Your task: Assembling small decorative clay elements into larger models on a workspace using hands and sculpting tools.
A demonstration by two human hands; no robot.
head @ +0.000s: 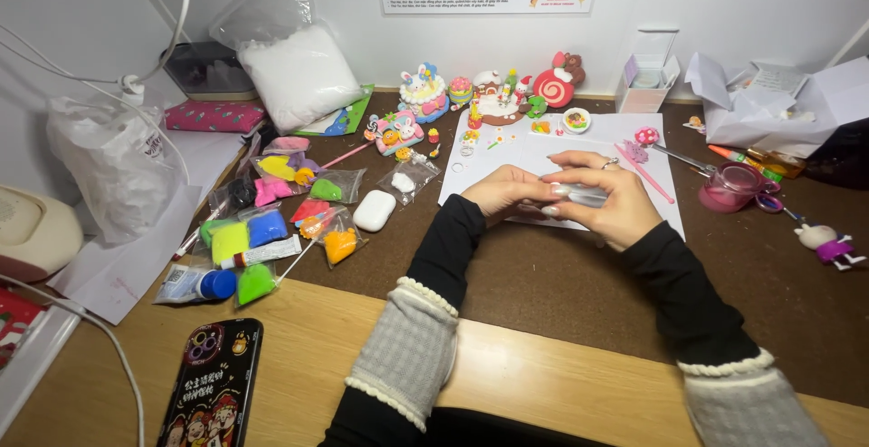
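Both hands pinch one small whitish clay piece over the white paper sheet (579, 139).
Left hand (507, 192) and right hand (608, 195) meet fingertip to fingertip — each grasping the clay piece (579, 196) — near the white oval case (374, 210).

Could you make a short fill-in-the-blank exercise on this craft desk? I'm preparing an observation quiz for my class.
1. Both hands, left hand and right hand, hold a small piece of ____ clay.
2. The phone lies near the person's ____ forearm.
3. The hands hover over a ____ sheet of paper.

Missing words: white; left; white
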